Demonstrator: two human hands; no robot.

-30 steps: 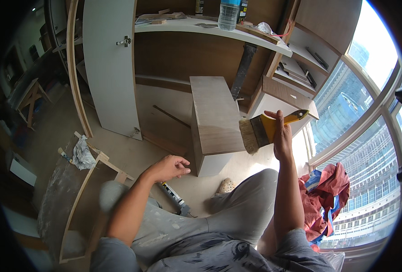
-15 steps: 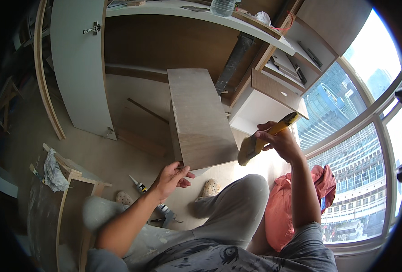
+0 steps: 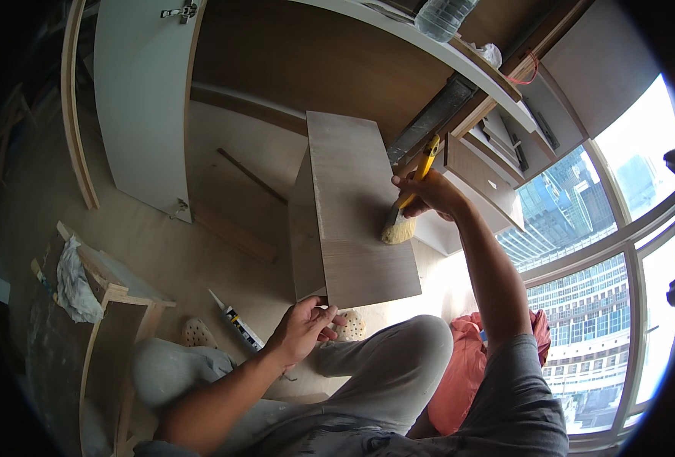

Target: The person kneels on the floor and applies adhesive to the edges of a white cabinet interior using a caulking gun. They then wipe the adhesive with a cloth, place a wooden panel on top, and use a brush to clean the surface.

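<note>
A wood-grain box point(image 3: 352, 183), like a drawer or small cabinet, stands in front of me with its long top face up and dust on the farther part. My left hand point(image 3: 304, 329) is closed at its near left corner, thumb and fingers against the edge. In my right hand point(image 3: 432, 194) is a wide paintbrush point(image 3: 426, 160) with a yellow handle pointing up. Its pale bristles point(image 3: 398, 231) rest on the top face by the right edge. Below my left hand a caulking tube point(image 3: 238, 326) lies on the floor, its lower end hidden by my forearm.
A white cabinet door point(image 3: 143, 107) with hinges stands at the left. Beyond the box runs a white shelf point(image 3: 398, 30) bearing a plastic bottle point(image 3: 444, 17). A wooden frame with a crumpled white cloth point(image 3: 78, 286) is at the lower left. Red fabric point(image 3: 459, 373) lies by the window.
My right hand has swung left and forward, bringing the brush from the air beside the box onto its top. The left hand stays at the corner. My view has shifted slightly.
</note>
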